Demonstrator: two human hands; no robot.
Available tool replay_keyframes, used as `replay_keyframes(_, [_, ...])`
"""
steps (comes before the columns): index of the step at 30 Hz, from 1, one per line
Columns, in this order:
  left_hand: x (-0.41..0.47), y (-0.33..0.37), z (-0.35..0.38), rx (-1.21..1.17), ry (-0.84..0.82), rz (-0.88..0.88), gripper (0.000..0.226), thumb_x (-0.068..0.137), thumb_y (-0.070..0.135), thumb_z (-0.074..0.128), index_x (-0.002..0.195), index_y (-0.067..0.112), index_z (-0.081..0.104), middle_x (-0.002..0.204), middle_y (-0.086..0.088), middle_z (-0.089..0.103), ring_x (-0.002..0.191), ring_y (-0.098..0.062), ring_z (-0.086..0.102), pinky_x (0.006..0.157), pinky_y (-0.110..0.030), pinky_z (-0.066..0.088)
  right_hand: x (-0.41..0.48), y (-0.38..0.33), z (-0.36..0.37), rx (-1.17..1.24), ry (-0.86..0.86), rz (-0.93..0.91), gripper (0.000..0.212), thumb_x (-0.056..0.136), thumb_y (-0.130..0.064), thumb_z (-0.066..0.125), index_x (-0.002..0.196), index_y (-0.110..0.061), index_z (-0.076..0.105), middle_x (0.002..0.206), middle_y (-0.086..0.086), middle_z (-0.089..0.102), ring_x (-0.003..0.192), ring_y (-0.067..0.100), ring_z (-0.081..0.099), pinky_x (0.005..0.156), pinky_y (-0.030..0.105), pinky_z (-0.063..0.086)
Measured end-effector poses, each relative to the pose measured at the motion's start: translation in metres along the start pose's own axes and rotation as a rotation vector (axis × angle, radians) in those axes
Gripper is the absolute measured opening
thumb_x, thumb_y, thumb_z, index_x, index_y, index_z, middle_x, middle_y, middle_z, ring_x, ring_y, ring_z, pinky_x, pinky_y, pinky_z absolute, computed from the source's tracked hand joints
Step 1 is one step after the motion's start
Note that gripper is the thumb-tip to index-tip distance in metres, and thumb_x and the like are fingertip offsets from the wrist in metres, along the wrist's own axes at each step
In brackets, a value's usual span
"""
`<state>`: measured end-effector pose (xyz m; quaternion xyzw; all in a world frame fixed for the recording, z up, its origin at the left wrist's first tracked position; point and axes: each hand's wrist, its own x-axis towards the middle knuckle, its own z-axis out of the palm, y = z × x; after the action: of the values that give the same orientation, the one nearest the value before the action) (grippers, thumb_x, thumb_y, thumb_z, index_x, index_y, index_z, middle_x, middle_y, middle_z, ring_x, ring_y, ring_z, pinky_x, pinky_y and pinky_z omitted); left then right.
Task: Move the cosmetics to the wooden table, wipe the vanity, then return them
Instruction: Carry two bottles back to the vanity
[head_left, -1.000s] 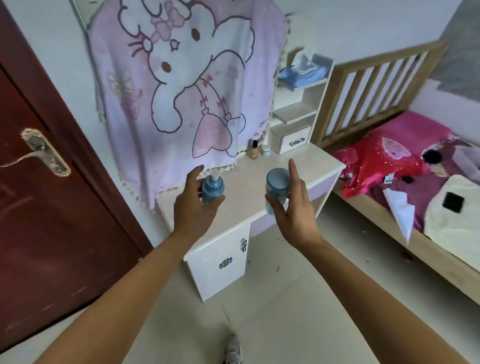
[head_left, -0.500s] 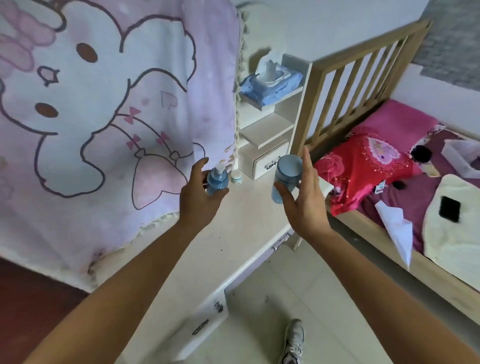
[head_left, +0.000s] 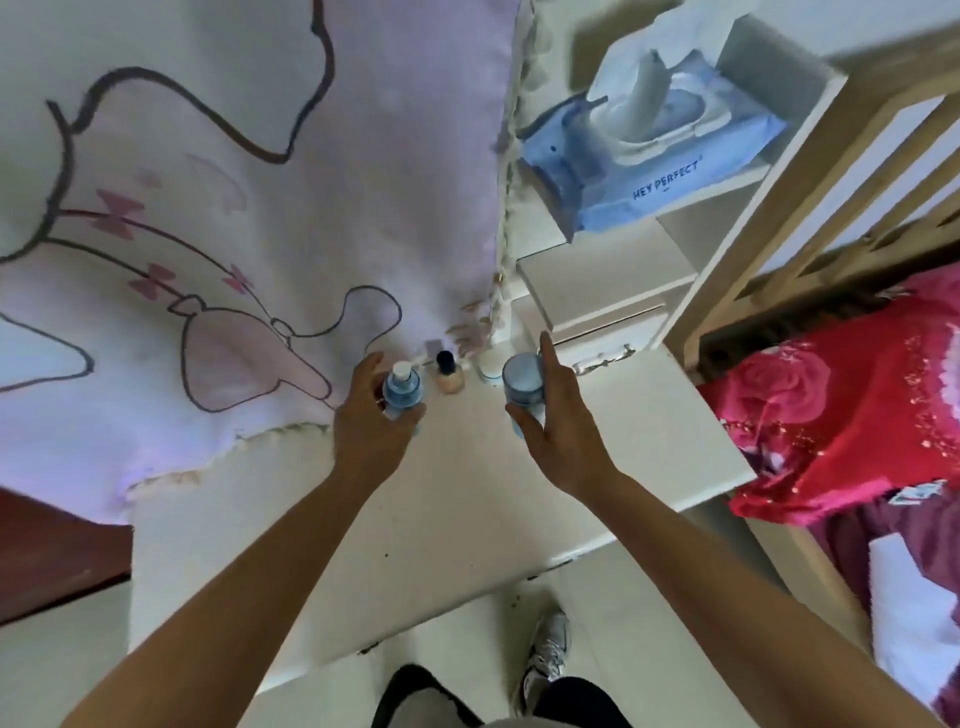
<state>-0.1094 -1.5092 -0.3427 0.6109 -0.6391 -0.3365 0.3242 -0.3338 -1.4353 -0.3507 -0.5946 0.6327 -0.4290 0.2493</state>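
One pump bottle, capped bottle, nearer vanity

Arms outstretched — left hand round pump bottle, right hand round capped bottle

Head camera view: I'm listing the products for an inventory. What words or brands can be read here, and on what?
"HEY PERFECT": on the front of the blue wet-wipe pack.
Tiny print below that brand name: too small to read.
Blue pump bottle, blue-capped bottle, foundation bottle, small white jar: no legible text.
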Motion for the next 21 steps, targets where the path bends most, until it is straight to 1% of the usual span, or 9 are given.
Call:
replay_keyframes(2, [0.004, -0.01, 0.012, -0.004, 0.03, -0.057, 0.076, 0.074, 0.022, 0.084, 0.137, 0.031, 0.044, 0.107, 0.019, 0.06, 0.097, -0.011, 0.063, 0.085, -0.025, 0.047, 0.011, 0.02, 0.012, 0.017, -0.057, 0.033, 0.08, 0.096, -0.02, 0.061, 0.156, -0.019, 0.008, 0.142, 0.011, 0.041, 0.122, 0.013, 0.044, 0.089, 0.002, 0.032])
replay_keyframes(3, [0.006, -0.014, 0.016, -0.011, 0.035, -0.074, 0.074, 0.073, 0.022, 0.084, 0.135, 0.031, 0.045, 0.106, 0.022, 0.06, 0.096, -0.01, 0.063, 0.083, -0.023, 0.047, 0.015, 0.028, 0.017, 0.017, -0.073, 0.044, 0.08, 0.096, -0.022, 0.061, 0.156, -0.021, 0.009, 0.141, 0.01, 0.041, 0.121, 0.012, 0.044, 0.088, 0.002, 0.032])
replay_keyframes(5, [0.014, -0.028, 0.026, -0.024, 0.033, -0.11, 0.068, 0.074, 0.022, 0.084, 0.13, 0.034, 0.048, 0.105, 0.026, 0.059, 0.096, -0.009, 0.063, 0.082, -0.02, 0.05, 0.026, 0.045, 0.031, 0.002, -0.1, 0.065, 0.077, 0.095, -0.025, 0.064, 0.155, -0.021, 0.016, 0.139, 0.008, 0.042, 0.119, 0.013, 0.047, 0.089, 0.011, 0.037])
replay_keyframes(7, [0.023, -0.04, 0.036, -0.022, 0.027, -0.139, 0.064, 0.074, 0.024, 0.084, 0.127, 0.035, 0.05, 0.106, 0.023, 0.061, 0.094, -0.006, 0.062, 0.077, -0.008, 0.047, 0.034, 0.06, 0.045, -0.021, -0.121, 0.07, 0.071, 0.094, -0.027, 0.066, 0.151, -0.018, 0.025, 0.139, 0.005, 0.043, 0.121, 0.012, 0.047, 0.091, 0.015, 0.039])
replay_keyframes(9, [0.032, -0.049, 0.045, -0.025, 0.028, -0.16, 0.061, 0.074, 0.023, 0.084, 0.125, 0.033, 0.052, 0.107, 0.018, 0.062, 0.092, -0.005, 0.06, 0.07, 0.001, 0.041, 0.042, 0.07, 0.057, -0.027, -0.137, 0.074, 0.067, 0.093, -0.027, 0.067, 0.148, -0.016, 0.03, 0.14, 0.003, 0.043, 0.122, 0.01, 0.047, 0.093, 0.007, 0.036])
replay_keyframes(12, [0.05, -0.062, 0.057, -0.042, 0.033, -0.174, 0.054, 0.075, 0.018, 0.083, 0.121, 0.028, 0.058, 0.104, 0.016, 0.063, 0.092, -0.004, 0.059, 0.07, 0.004, 0.039, 0.052, 0.078, 0.072, -0.006, -0.114, 0.069, 0.062, 0.092, -0.024, 0.068, 0.143, -0.014, 0.034, 0.136, 0.001, 0.045, 0.118, 0.008, 0.05, 0.093, 0.003, 0.037])
replay_keyframes(16, [0.068, -0.075, 0.061, -0.03, 0.015, -0.143, 0.05, 0.078, 0.015, 0.081, 0.122, 0.021, 0.059, 0.108, 0.009, 0.065, 0.092, -0.003, 0.059, 0.076, -0.001, 0.045, 0.069, 0.079, 0.085, -0.002, -0.054, 0.095, 0.059, 0.091, -0.027, 0.069, 0.139, -0.022, 0.035, 0.132, -0.006, 0.044, 0.113, -0.002, 0.047, 0.09, 0.006, 0.041])
replay_keyframes(19, [0.076, -0.082, 0.06, -0.029, -0.062, -0.151, 0.051, 0.081, 0.018, 0.079, 0.125, 0.024, 0.055, 0.117, 0.008, 0.065, 0.101, -0.01, 0.064, 0.089, -0.023, 0.054, 0.076, 0.079, 0.092, -0.041, -0.059, 0.091, 0.06, 0.09, -0.029, 0.069, 0.139, -0.02, 0.036, 0.133, -0.004, 0.044, 0.112, 0.003, 0.051, 0.088, 0.016, 0.048])
replay_keyframes(21, [0.08, -0.086, 0.06, -0.035, -0.096, -0.146, 0.053, 0.081, 0.017, 0.078, 0.128, 0.023, 0.054, 0.121, 0.006, 0.065, 0.104, -0.011, 0.065, 0.092, -0.029, 0.055, 0.08, 0.08, 0.098, -0.073, -0.069, 0.076, 0.062, 0.091, -0.031, 0.069, 0.141, -0.018, 0.036, 0.134, -0.001, 0.044, 0.112, 0.008, 0.051, 0.086, 0.022, 0.051])
